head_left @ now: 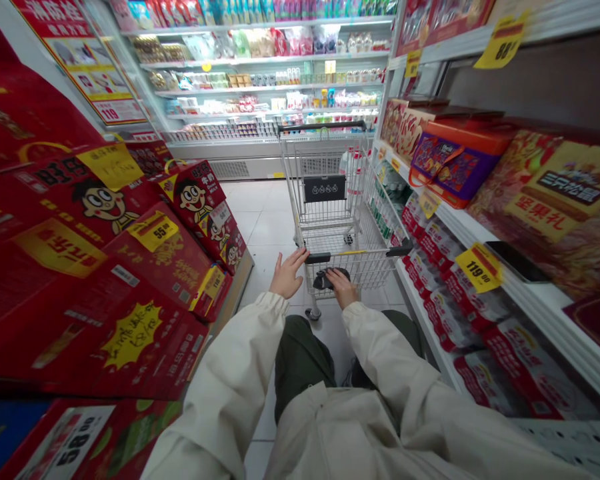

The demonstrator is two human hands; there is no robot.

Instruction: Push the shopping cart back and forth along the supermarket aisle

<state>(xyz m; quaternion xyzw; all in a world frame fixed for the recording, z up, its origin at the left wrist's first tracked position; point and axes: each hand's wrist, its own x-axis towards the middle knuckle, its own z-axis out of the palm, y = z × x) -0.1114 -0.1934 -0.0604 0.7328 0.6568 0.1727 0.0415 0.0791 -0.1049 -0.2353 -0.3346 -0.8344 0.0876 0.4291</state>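
A wire shopping cart (325, 212) stands in front of me, a dark plate with white lettering hung inside it. My left hand (287, 275) is open, its fingers spread, the fingertips at the black corner piece (318, 258) of the cart's near rim. Lower on the cart's near side, my right hand (343, 288) has its fingers curled over a crumpled black cloth-like thing (323, 280) and presses it against the wire. Its exact kind is unclear, and part of it is hidden under the fingers. Bottles with pinkish-red labels (351, 163) show at the cart's far right.
Stacked red milk boxes (200, 193) with yellow price tags line the left side. On the right, a shelf holds gift boxes (540, 193), a purple-and-orange box (453, 163) and a dark phone-like slab (516, 261). Red-and-white packs (450, 300) sit below. A lit refrigerated display (260, 87) spans the back.
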